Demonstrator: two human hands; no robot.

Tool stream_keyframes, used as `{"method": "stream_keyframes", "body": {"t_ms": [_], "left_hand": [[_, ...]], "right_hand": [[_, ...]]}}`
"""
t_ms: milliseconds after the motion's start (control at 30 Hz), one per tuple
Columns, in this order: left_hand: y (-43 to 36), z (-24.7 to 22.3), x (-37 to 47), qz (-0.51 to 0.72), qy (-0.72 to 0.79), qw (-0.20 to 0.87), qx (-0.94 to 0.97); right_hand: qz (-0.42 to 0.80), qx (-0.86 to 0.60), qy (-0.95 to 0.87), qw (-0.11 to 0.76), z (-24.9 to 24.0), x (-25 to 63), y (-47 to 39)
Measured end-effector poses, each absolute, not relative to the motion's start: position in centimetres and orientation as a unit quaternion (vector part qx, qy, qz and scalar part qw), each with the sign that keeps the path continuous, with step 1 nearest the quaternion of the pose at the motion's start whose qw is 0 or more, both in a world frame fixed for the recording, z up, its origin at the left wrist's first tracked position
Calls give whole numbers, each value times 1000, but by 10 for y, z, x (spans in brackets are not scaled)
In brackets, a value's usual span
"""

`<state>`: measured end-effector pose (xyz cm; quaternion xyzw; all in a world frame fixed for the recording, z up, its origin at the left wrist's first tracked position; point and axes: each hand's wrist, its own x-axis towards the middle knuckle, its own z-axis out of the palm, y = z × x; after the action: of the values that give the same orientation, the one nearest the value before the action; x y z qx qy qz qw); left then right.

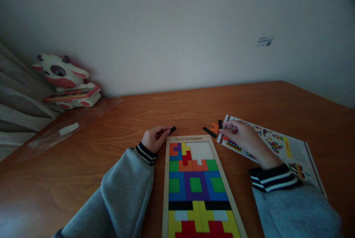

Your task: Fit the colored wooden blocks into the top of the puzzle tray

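My left hand (155,139) pinches a small black puzzle piece (172,131) just beyond the top left corner of the wooden puzzle board (188,139). Coloured block pieces fill the lower part of the board; a pale gap (203,150) shows at its upper right. Right of the board's top, my right hand (240,132) has its thumb and fingertips on another black piece (220,124). Beside those fingertips lie an orange notched piece (214,127) and a straight black piece (209,132) on the table.
Under my right hand and forearm lies a printed sheet (301,153) with coloured pattern pictures. A toy cow with a keyboard (69,82) stands at the back left, by a curtain (19,97). Clear plastic with a white label (69,129) lies on the wooden table (111,171).
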<state>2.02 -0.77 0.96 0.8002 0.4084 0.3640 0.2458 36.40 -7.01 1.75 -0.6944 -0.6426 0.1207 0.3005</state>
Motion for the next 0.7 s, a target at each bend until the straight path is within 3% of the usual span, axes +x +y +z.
{"method": "stream_keyframes", "body": {"t_ms": [267,400,700], "left_hand": [[-5,1,24,423,335,406,738],[-4,0,24,419,342,395,743],[-10,4,23,368,351,332,794]], "right_hand": [[120,-667,-674,294,14,358,-70],[69,-646,-704,287,9,348,-67],[104,-636,-709,287,5,344,-64]]}}
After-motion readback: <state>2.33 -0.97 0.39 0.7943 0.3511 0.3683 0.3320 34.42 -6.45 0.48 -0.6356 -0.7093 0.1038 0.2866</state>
